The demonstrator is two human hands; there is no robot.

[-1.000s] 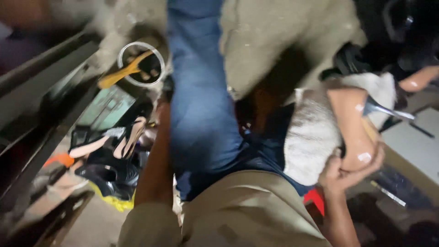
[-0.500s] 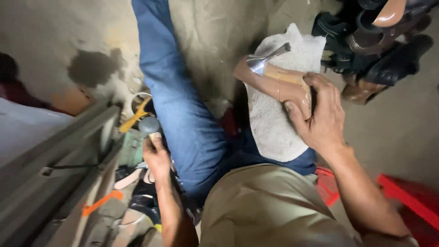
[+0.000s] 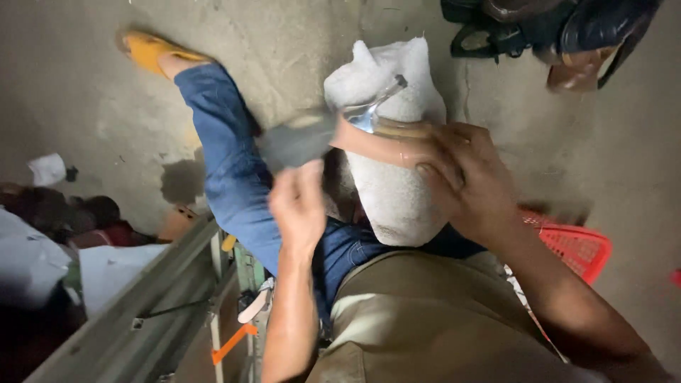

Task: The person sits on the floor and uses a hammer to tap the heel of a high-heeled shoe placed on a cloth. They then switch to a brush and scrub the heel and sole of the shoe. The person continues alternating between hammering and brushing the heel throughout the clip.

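Gripping the tan high-heeled shoe over a white towel on the lap, the right hand clamps its stiff, light body while the left hand pinches a blurred grey pad against its slick toe

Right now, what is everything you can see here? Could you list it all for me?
high-heeled shoe: one, tan with a silvery heel, on the towel, gripped by the right hand
dark flat piece: one, grey, blurred, held up by the left hand
towel: one, white, over the lap
shoe pile: several, dark, top right
basket: one, red, right
sandal: one, orange, on the foot
left hand: one
right hand: one
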